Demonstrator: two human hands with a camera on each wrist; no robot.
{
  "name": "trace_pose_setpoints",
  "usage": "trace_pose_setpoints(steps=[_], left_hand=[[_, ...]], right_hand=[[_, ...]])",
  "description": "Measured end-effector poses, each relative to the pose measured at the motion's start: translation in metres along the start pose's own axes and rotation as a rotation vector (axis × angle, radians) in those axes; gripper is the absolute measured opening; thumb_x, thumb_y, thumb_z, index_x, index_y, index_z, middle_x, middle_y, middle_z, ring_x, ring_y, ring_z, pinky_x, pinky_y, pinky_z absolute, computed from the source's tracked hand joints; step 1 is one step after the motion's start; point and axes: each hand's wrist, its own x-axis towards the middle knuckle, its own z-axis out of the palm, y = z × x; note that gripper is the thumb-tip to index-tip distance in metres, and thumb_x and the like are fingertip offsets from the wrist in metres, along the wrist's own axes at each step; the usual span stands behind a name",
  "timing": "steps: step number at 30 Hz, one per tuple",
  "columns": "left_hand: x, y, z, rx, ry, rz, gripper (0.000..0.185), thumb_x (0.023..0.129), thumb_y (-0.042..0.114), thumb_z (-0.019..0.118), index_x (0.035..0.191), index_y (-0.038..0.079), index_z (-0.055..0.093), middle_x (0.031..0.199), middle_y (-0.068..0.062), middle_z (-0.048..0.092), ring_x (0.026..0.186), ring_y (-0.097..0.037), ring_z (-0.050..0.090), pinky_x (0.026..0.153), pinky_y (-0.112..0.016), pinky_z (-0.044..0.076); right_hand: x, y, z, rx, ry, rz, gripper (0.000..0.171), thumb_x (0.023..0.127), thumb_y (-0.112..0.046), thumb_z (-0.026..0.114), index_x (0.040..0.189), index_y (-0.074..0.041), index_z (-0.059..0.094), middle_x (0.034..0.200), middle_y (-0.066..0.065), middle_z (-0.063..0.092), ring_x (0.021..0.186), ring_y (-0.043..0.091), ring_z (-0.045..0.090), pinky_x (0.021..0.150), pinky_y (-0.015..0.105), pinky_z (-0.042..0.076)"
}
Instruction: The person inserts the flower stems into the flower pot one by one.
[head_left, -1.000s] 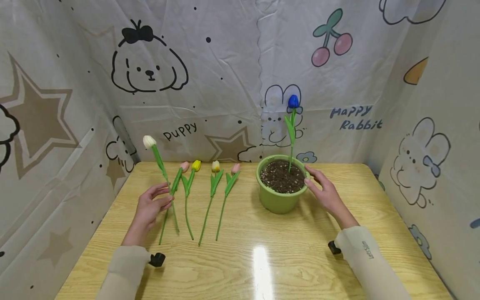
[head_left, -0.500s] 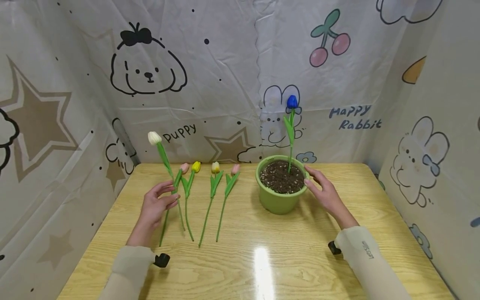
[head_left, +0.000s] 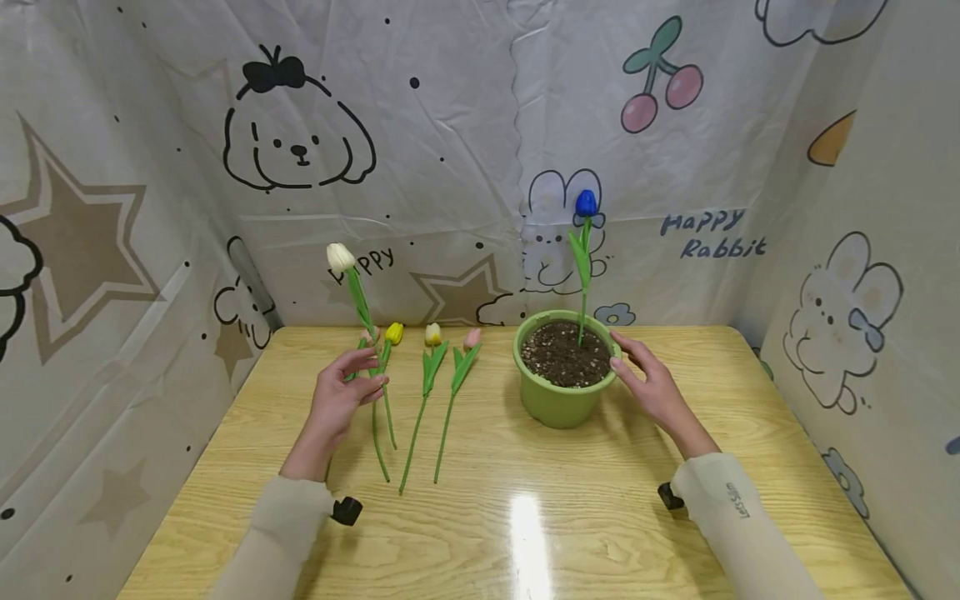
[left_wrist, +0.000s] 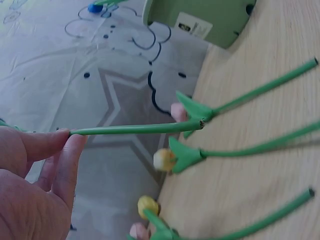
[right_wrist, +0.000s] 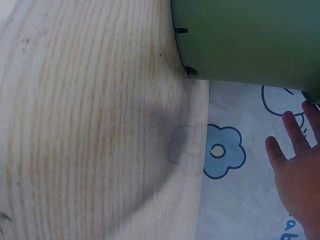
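My left hand pinches the green stem of a white artificial tulip between thumb and fingers. It holds the flower upright with a slight tilt, over the left part of the table. In the left wrist view, the stem's lower end points away from the fingers. A green flowerpot filled with dark soil stands to the right, with a blue tulip upright in it. My right hand touches the pot's right rim with extended fingers. Its other fingers look straight and spread in the right wrist view.
On the wooden table lie a yellow tulip, a white-and-yellow one and a pink one. Another pink tulip is partly hidden behind the left hand. A printed cloth encloses the table's back and sides.
My left hand has moved right and slightly up with the white tulip, now in front of the leftmost lying tulips. The right hand and pot have stayed in place.
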Motion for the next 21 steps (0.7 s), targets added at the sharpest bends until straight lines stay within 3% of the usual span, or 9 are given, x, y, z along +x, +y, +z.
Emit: trace_pose_setpoints(steps=[5, 12, 21], left_hand=[[0.005, 0.008, 0.017, -0.028, -0.032, 0.012, 0.052, 0.098, -0.006, 0.064, 0.148, -0.001, 0.05, 0.128, -0.015, 0.056, 0.092, -0.004, 0.072, 0.081, -0.022, 0.062], [0.013, 0.016, 0.042, -0.045, -0.041, 0.032, 0.052, 0.097, -0.008, 0.065, 0.146, -0.002, 0.052, 0.126, -0.012, 0.057, 0.089, -0.005, 0.071, 0.078, -0.022, 0.062], [0.022, 0.028, 0.069, -0.095, -0.07, 0.107, 0.049, 0.096, -0.009, 0.065, 0.143, -0.002, 0.056, 0.126, -0.018, 0.057, 0.084, -0.007, 0.071, 0.076, -0.021, 0.062]], right_hand=[[0.0, 0.001, 0.001, -0.003, 0.006, -0.002, 0.052, 0.109, -0.022, 0.054, 0.158, -0.007, 0.043, 0.161, 0.021, 0.041, 0.15, 0.043, 0.035, 0.122, 0.062, 0.03], [-0.001, 0.0, 0.001, 0.002, 0.006, -0.004, 0.052, 0.109, -0.022, 0.054, 0.158, -0.007, 0.043, 0.161, 0.022, 0.041, 0.15, 0.043, 0.035, 0.122, 0.062, 0.03], [0.0, 0.002, 0.001, 0.005, 0.008, -0.009, 0.052, 0.109, -0.021, 0.054, 0.157, -0.006, 0.042, 0.161, 0.022, 0.041, 0.149, 0.044, 0.036, 0.122, 0.062, 0.03]])
